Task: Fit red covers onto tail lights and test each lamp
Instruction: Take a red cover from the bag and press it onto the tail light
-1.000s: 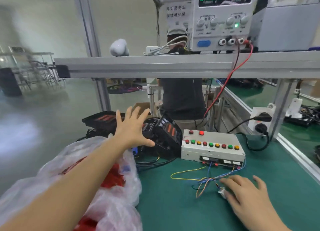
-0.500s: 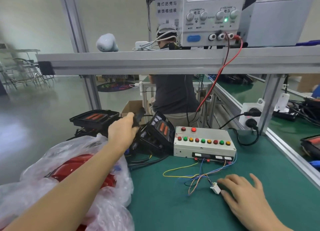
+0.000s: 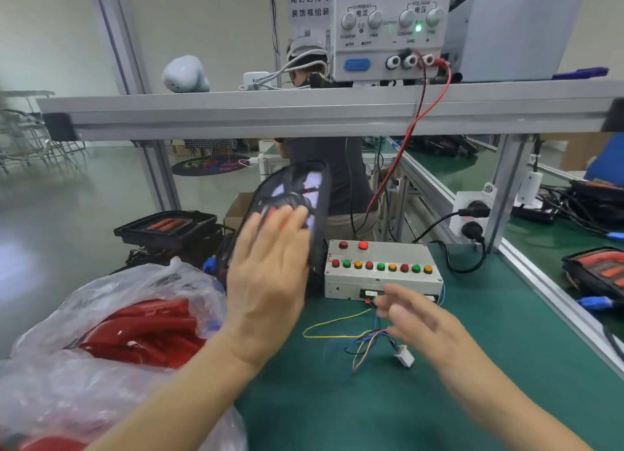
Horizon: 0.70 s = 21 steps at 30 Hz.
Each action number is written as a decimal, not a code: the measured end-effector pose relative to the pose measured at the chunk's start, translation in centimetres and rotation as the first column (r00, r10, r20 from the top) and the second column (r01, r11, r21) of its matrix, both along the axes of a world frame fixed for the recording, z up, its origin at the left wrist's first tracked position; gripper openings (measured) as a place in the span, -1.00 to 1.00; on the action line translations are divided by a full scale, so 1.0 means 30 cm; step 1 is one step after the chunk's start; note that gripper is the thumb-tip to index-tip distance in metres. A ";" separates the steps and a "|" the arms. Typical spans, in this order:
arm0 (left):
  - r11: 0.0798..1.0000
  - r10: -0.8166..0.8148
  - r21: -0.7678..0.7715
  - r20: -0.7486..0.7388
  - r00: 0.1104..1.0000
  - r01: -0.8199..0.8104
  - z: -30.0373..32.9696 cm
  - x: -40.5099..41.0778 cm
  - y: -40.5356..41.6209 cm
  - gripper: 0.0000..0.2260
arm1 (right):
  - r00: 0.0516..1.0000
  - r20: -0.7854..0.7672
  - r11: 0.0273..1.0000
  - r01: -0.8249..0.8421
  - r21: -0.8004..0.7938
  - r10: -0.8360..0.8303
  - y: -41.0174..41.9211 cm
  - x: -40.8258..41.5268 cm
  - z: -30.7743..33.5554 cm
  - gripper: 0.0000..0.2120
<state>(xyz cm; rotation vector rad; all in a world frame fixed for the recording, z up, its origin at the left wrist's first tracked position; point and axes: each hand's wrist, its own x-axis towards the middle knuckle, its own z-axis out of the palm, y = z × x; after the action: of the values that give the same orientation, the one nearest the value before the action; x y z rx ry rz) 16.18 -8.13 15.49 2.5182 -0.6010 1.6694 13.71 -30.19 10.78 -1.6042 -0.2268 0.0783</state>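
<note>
Blurred tail light (image 3: 293,200) upright in left hand (image 3: 266,278), grip unclear; right hand (image 3: 415,319) apart, fingers loose.

1. A white paper sign (image 3: 309,6) behind the shelf reads "尾灯后壳与 装饰框组装".
2. The power supply (image 3: 388,31) panel carries "CURRENT 电流", "VOLTAGE 电压", "OUTPUT", "COARSE", "FINE", "ON", "OFF", "GND".

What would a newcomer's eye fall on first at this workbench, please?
Probably the black tail light raised mid-frame by the left hand, blurred with motion. Next, the clear bag of red covers at lower left, and the grey button box on the green mat, with the right hand just before it.
</note>
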 end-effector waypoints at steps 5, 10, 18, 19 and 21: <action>0.968 -0.189 0.160 -0.052 0.981 0.195 -0.130 -0.106 -0.126 -0.75 | 0.940 -0.161 0.864 -0.198 0.464 0.302 0.081 -0.001 0.063 -0.48; 0.873 -0.354 0.181 -0.404 0.844 0.452 -0.141 -0.158 -0.131 -0.76 | 0.920 -0.346 0.856 0.021 0.516 0.185 0.083 -0.021 -0.025 -0.49; 0.834 0.108 -0.207 -0.848 0.519 -0.512 0.008 0.241 0.149 -0.54 | 0.898 -0.425 0.892 0.094 0.443 0.116 -0.009 -0.056 -0.004 -0.69; 0.824 0.128 -0.122 -0.911 0.392 -0.553 -0.023 0.275 0.170 -0.55 | 0.900 -0.419 0.891 0.092 0.444 0.115 -0.015 -0.053 -0.002 -0.69; 0.836 0.180 -0.025 -0.931 0.317 -0.548 -0.100 0.311 0.195 -0.67 | 0.907 -0.411 0.891 0.112 0.441 0.089 -0.028 -0.053 0.003 -0.68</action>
<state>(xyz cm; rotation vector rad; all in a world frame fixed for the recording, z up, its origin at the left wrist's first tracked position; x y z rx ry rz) 25.50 -2.29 12.49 2.8203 0.4092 0.0893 12.11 -31.03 10.87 -1.0812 0.1023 0.3371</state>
